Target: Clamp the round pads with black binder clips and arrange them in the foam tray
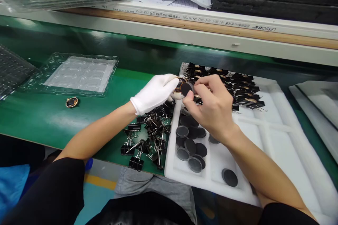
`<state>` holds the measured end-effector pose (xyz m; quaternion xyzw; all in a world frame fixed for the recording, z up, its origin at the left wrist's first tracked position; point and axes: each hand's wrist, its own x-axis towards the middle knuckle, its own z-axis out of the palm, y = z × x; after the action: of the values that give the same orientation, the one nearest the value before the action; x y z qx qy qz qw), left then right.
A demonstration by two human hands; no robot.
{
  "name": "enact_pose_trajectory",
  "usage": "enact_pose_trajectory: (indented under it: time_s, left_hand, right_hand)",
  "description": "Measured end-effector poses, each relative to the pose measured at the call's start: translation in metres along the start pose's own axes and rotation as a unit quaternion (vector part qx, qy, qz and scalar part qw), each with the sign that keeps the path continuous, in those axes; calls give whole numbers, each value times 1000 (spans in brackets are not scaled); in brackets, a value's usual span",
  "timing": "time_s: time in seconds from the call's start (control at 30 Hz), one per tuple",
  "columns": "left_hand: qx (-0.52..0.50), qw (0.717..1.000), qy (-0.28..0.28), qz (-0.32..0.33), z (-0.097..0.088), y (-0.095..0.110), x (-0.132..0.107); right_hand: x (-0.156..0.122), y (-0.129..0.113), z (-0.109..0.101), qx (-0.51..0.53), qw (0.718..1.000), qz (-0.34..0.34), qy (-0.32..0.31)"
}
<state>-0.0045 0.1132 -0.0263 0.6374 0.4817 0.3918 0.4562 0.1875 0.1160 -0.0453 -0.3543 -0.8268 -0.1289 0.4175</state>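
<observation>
The white foam tray (pixel 285 147) lay on the green table (pixel 39 119), and the person's two hands met above its left part, toward the far end. The left hand (pixel 157 93), in a white glove, reached in from beyond the tray's left edge and held a gold-rimmed round case (pixel 180 83) at that edge, its thumb and fingers closed together on the case's near side; how the hidden fingertips sat could not be told. The bare right hand (pixel 211 102), above the tray, pinched a black disc (pixel 187 89) between thumb and fingers, the outer fingers curled. The disc overlapped the case in view; whether the two touched could not be told. Below the right hand, in the tray's left part, lay a scatter of loose discs (pixel 195 132), some overlapping, with a single disc (pixel 229 177) apart from them near the tray's near edge. Across the tray's far part stood rows of black binder clips (pixel 244 84), gold rims showing among them. Just left of the tray was a tangled pile of clips (pixel 155 126), silver handles pointing every way. Well left of the tray lay another gold-rimmed piece (pixel 72 102), near a clear plastic tray (pixel 109 81) with a white sheet (pixel 81 74). To the tray's right were more foam pieces (pixel 319 102).
</observation>
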Motion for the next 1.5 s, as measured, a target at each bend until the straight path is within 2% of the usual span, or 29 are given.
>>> enact_pose_trajectory:
  time_s: [0.07, 0.17, 0.23, 0.3, 0.37, 0.5, 0.63, 0.73, 0.87, 0.97, 1.03, 1.1, 1.17, 1.23, 1.3, 1.4, 1.5]
  left_hand:
    - [-35, 999, -7, -8, 0, 1, 0]
    - [-146, 987, -50, -46, 1, 0, 1]
    - [-217, 971, -83, -62, 2, -2, 2]
    - [-245, 963, -100, -58, 3, -4, 3]
    - [-221, 969, -103, -42, 2, -4, 2]
    - [-74, 992, -97, 29, -2, 1, -2]
    - [-6, 993, -79, 88, -6, 4, -4]
    - [4, 994, -50, 97, -6, 2, -2]
    - [44, 995, -11, 90, -7, 1, -3]
    - [87, 992, -9, 90, -17, 3, -2]
    - [153, 984, 26, 86, -31, 2, 2]
    - [280, 954, 83, 66, -46, -4, 8]
    - [433, 895, 103, 23, -59, -14, 16]
    - [538, 839, 82, -20, -66, -28, 24]
    - [577, 814, 54, -28, -69, -42, 30]
    - [581, 813, -2, -26, -73, -58, 36]
    - [549, 833, -44, -54, -83, -62, 37]
  right_hand:
    - [0, 0, -4, -48, 999, -8, 17]
    - [-1, 0, -5, -91, 995, -31, 6]
    - [-1, 1, -2, -89, 994, -57, -4]
    - [-1, 1, 1, -61, 996, -70, -11]
    - [-1, 2, 2, -22, 998, -63, -21]
    - [0, 4, 2, 53, 998, -30, -10]
    - [2, 2, 0, 152, 988, 33, 19]
    - [5, -1, -3, 279, 951, 135, -3]
    - [11, 0, -5, 394, 871, 283, -75]
    - [14, 8, -4, 450, 814, 345, -130]
    - [15, 14, -1, 483, 783, 371, -129]
    - [16, 20, 1, 508, 759, 389, -118]
    - [16, 23, 4, 527, 738, 402, -125]
    - [16, 24, 6, 544, 716, 413, -146]
    - [16, 24, 7, 563, 690, 425, -164]
    - [16, 23, 8, 584, 655, 442, -184]
    - [17, 22, 7, 588, 640, 444, -216]
